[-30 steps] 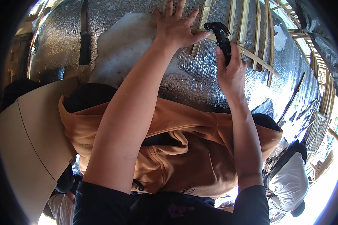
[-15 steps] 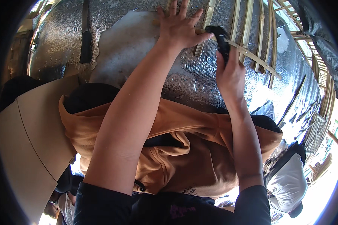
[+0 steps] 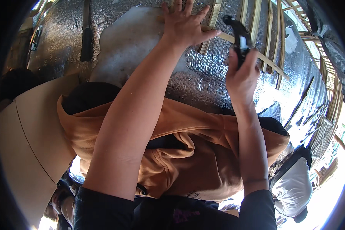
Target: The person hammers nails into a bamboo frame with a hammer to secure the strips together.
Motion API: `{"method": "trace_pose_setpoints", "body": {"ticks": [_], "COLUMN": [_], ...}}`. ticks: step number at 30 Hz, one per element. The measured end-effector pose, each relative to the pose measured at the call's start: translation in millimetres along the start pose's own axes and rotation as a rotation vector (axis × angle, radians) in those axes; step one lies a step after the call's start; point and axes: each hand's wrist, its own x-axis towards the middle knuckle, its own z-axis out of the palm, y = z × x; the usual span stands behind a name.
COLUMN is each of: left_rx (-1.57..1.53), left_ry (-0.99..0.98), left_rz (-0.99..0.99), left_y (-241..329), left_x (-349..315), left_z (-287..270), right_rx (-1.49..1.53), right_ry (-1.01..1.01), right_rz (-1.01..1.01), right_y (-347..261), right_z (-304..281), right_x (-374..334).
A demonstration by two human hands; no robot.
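Gripping a black hammer [image 3: 241, 33], the right hand [image 3: 241, 79] is raised near a wooden strip [image 3: 272, 64] beneath the spread-fingered left hand [image 3: 184, 30].

Your right side: strong daylight, blown out. Glare streaks foil sheet [image 3: 272, 91]. Your foreground dimmer. Hammer [image 3: 241, 33] slightly motion-blurred. Fisheye bends edges; corners black.

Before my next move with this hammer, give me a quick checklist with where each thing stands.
1. Right hand closed around the hammer: ok.
2. Left hand spread over the crosswise slat: ok.
3. Crosswise slat running across the other slats: ok.
4. Left thumb well clear of the hammer head: not ok, it looks close in this view.
5. Nail in place: cannot tell, none can be made out.
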Motion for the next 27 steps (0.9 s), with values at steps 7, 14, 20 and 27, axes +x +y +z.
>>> {"method": "trace_pose_setpoints", "body": {"ticks": [7,14,20,27], "left_rx": [0.023,0.024,-0.044,-0.009], "left_ry": [0.024,0.013,0.002,0.158], "left_rz": [-0.004,-0.017,-0.027,0.027], "left_y": [-3,2,4,-2], "left_x": [0,-4,3,-3], "left_z": [5,-5,6,11], "right_rx": [-0.037,-0.188,-0.381,-0.323], "right_ry": [0.053,-0.047,-0.376,-0.235], "right_rz": [-0.087,-0.056,0.215,-0.038], "right_y": [-7,1,-10,0], "right_z": [-3,-1,-4,7], "right_x": [3,7,12,5]}}
